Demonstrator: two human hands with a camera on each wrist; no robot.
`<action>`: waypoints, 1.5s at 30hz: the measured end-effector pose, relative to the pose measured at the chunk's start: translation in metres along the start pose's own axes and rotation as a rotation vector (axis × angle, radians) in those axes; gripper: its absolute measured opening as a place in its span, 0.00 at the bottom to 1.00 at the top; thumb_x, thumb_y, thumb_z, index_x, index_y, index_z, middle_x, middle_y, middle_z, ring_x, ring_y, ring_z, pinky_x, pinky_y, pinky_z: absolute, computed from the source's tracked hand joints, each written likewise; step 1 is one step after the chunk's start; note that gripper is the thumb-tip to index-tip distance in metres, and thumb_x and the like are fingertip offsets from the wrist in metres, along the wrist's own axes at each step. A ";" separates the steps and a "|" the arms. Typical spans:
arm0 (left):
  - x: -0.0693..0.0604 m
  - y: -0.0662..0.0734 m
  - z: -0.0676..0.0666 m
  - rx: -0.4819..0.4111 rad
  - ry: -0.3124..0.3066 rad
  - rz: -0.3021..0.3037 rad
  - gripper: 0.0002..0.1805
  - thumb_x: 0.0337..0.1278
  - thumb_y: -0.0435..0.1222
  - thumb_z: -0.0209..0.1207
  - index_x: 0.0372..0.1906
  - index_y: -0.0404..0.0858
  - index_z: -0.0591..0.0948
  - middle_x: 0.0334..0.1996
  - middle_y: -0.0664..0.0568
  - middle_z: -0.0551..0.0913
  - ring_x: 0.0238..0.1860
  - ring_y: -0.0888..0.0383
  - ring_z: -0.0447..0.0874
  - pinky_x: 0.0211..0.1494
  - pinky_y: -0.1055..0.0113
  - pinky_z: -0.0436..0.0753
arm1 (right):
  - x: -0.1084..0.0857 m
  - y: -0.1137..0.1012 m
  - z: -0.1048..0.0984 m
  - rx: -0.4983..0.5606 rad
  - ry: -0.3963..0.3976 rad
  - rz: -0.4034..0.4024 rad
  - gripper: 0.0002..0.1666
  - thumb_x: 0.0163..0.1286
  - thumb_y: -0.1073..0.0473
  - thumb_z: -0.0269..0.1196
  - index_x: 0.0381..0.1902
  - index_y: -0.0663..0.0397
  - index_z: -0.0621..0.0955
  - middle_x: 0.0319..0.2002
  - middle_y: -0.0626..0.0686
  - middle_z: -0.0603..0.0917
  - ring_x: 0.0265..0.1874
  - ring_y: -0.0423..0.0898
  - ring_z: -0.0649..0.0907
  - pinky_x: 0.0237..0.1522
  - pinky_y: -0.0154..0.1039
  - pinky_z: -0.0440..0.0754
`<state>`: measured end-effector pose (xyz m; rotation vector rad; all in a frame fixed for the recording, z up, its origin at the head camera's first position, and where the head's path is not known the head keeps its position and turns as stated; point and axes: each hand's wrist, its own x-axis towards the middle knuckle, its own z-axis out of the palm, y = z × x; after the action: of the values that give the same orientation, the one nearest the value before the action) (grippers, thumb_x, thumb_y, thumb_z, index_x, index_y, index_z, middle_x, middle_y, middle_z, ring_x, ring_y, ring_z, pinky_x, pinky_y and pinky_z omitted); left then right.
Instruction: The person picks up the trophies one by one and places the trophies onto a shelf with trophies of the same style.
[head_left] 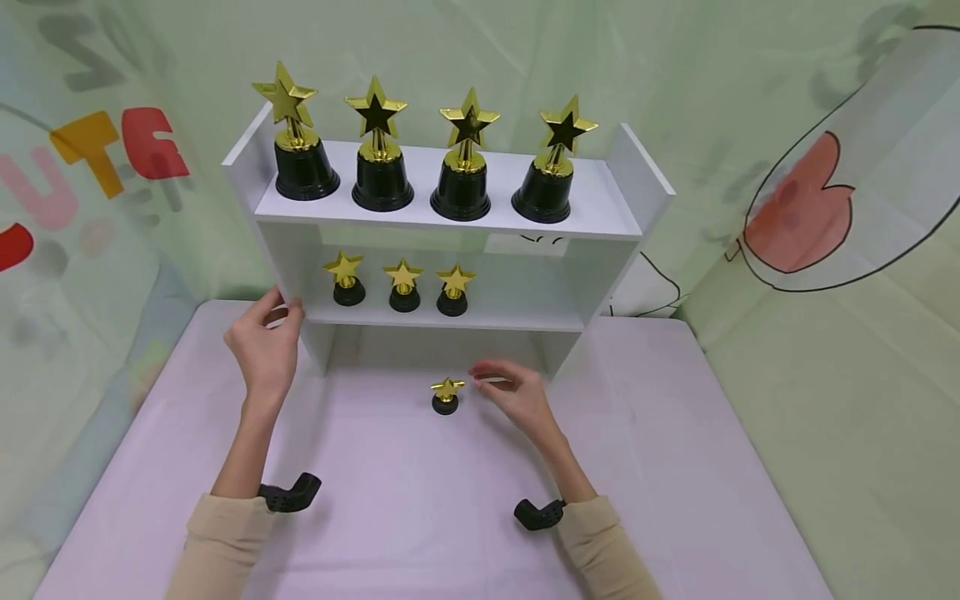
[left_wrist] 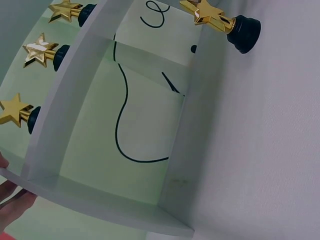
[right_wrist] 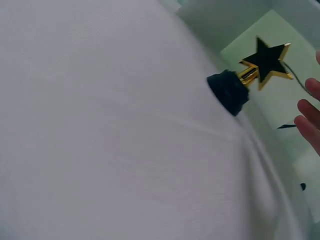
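Observation:
A white two-tier shelf [head_left: 450, 326] stands on the table. My left hand [head_left: 264, 343] grips the edge of its left side panel, and the left wrist view shows fingers [left_wrist: 15, 205] on the panel's outer side. A small gold star trophy [head_left: 446, 397] with a black base stands upright on the table before the shelf. Just right of it, my right hand [head_left: 513, 396] hovers with relaxed, slightly bent fingers, apart from the trophy. In the right wrist view this trophy [right_wrist: 231, 92] shows its star's dark face, fingertips [right_wrist: 310, 125] beside it.
Several large star trophies [head_left: 460, 187] line the top tier. Three small star trophies [head_left: 404, 298] stand on the middle tier, toward its left. A lilac cloth covers the table [head_left: 420, 500]. Printed curtains [head_left: 825, 375] hang behind and at the sides.

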<state>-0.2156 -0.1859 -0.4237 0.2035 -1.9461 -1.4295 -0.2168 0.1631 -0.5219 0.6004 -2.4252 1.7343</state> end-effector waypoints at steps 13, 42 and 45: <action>-0.001 0.001 0.000 0.001 -0.008 -0.012 0.15 0.65 0.29 0.63 0.54 0.38 0.89 0.47 0.42 0.91 0.35 0.75 0.83 0.40 0.85 0.79 | 0.000 0.013 0.025 0.080 -0.074 0.030 0.21 0.63 0.68 0.73 0.55 0.66 0.85 0.50 0.63 0.88 0.51 0.60 0.88 0.52 0.42 0.87; 0.000 0.000 0.000 0.022 -0.008 -0.011 0.15 0.64 0.29 0.63 0.54 0.37 0.89 0.46 0.42 0.91 0.34 0.76 0.82 0.40 0.86 0.78 | 0.005 0.016 0.041 -0.005 -0.085 0.057 0.15 0.66 0.65 0.72 0.50 0.59 0.88 0.48 0.58 0.90 0.47 0.52 0.89 0.50 0.35 0.87; 0.000 0.000 0.000 0.019 -0.012 -0.011 0.16 0.64 0.29 0.63 0.55 0.37 0.89 0.46 0.42 0.90 0.35 0.76 0.82 0.41 0.86 0.78 | 0.003 0.013 0.039 -0.006 -0.073 0.047 0.14 0.65 0.66 0.72 0.50 0.60 0.88 0.48 0.58 0.90 0.46 0.54 0.89 0.50 0.36 0.87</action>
<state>-0.2157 -0.1862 -0.4235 0.2151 -1.9717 -1.4221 -0.2184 0.1295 -0.5461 0.6221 -2.5120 1.7520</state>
